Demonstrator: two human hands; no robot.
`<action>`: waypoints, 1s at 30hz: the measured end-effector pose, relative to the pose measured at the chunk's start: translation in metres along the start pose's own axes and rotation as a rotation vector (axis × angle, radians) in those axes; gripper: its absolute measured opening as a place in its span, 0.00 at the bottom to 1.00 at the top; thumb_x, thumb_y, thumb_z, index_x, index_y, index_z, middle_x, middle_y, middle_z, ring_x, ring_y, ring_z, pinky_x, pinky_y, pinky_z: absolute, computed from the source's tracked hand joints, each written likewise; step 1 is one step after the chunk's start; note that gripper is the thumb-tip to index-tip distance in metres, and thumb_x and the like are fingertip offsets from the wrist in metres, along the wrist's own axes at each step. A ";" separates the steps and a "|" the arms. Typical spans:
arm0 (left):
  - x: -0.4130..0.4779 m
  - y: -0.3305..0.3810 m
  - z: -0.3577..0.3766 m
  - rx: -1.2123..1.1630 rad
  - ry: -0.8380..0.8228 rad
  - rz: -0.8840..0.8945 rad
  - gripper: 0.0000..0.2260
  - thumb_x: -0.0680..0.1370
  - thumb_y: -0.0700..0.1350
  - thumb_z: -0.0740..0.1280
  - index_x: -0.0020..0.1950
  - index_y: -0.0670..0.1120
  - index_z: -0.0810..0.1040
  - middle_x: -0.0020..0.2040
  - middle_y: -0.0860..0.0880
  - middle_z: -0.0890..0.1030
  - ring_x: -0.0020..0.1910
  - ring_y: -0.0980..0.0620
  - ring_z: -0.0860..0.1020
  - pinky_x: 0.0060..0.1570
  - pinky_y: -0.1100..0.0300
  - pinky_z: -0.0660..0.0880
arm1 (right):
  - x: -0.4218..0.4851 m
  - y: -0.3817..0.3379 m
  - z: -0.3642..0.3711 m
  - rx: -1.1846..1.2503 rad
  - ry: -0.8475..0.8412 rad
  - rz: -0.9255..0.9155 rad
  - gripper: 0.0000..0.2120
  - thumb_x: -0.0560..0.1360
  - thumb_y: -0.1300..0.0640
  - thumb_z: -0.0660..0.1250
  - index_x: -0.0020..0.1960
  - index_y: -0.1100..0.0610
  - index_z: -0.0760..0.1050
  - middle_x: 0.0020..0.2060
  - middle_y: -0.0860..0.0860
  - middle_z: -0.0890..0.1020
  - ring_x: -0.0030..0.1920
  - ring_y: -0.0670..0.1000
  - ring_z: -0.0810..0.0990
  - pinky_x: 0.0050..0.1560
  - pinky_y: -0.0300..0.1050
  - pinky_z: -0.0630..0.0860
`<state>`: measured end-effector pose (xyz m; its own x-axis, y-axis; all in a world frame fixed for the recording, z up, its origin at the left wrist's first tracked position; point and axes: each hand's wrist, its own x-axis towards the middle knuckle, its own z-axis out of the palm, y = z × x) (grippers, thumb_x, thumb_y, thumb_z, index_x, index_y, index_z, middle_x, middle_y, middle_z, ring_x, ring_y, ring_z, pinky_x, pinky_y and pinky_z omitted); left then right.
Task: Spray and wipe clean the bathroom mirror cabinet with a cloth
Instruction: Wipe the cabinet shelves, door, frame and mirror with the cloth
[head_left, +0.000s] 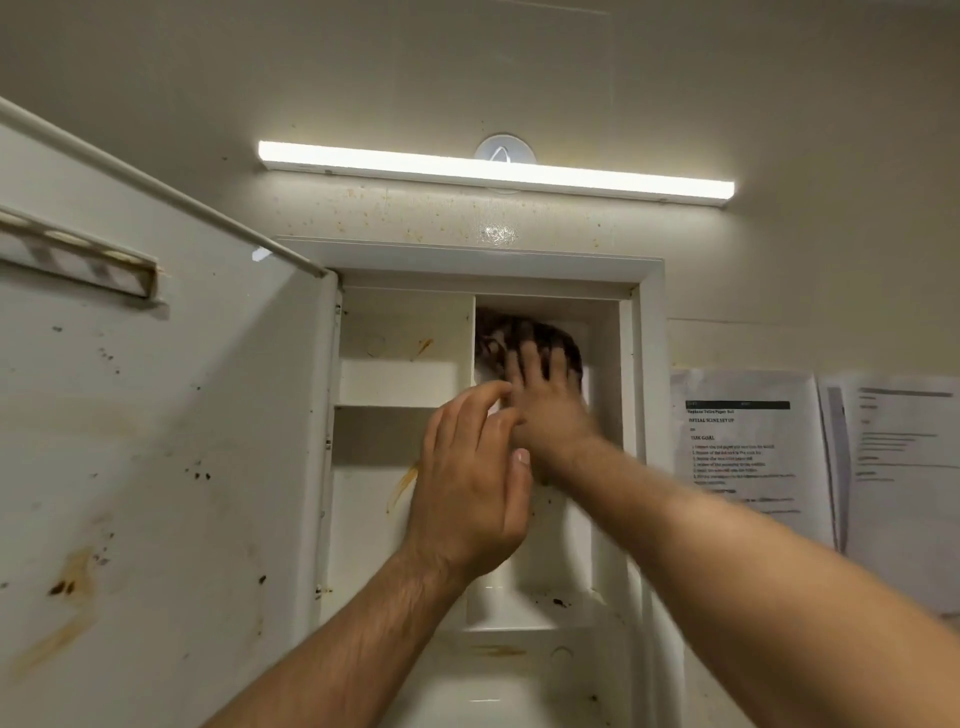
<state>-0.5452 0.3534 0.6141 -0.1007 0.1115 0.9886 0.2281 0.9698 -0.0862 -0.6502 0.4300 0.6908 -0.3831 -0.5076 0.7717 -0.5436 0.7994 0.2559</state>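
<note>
At centre frame, the white-painted, rust-spotted mirror cabinet (644, 364) stands with its stained flat door (182, 415) swung out to the left. In its upper right compartment a dark, nubbly cloth (498, 332) lies against the back wall. The right hand (545, 400) presses it there with spread, straight fingers, though blur softens them. The left hand (467, 488) hovers just below, fingers loosely bent, seemingly holding nothing.

white recessed wall cabinet (652, 364): open, brown-stained inside | door (156, 415): swung left, spotted | dark brown crumpled cloth (519, 335): upper right compartment, against back wall
</note>
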 end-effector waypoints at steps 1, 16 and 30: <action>-0.001 -0.002 -0.001 0.003 -0.004 0.016 0.16 0.78 0.47 0.62 0.64 0.44 0.77 0.71 0.45 0.73 0.74 0.48 0.68 0.72 0.42 0.66 | -0.009 -0.014 0.012 0.040 -0.017 -0.056 0.39 0.85 0.45 0.56 0.82 0.53 0.33 0.82 0.57 0.36 0.81 0.66 0.35 0.81 0.66 0.46; -0.023 -0.002 -0.020 0.016 -0.002 0.023 0.16 0.78 0.47 0.62 0.62 0.43 0.78 0.70 0.44 0.75 0.72 0.47 0.70 0.70 0.45 0.66 | -0.109 -0.035 0.016 0.174 -0.313 -0.316 0.05 0.81 0.52 0.67 0.45 0.48 0.76 0.41 0.48 0.82 0.39 0.49 0.81 0.43 0.47 0.78; -0.066 -0.024 -0.015 0.086 -0.064 -0.070 0.14 0.78 0.45 0.63 0.63 0.45 0.76 0.69 0.46 0.74 0.70 0.48 0.70 0.71 0.53 0.61 | -0.088 -0.004 0.014 -0.102 -0.530 -0.109 0.11 0.80 0.55 0.69 0.61 0.55 0.80 0.52 0.53 0.82 0.48 0.55 0.83 0.51 0.53 0.83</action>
<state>-0.5294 0.3191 0.5525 -0.1759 0.0540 0.9829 0.1344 0.9905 -0.0304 -0.6251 0.4673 0.6135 -0.6665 -0.6607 0.3454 -0.5362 0.7467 0.3936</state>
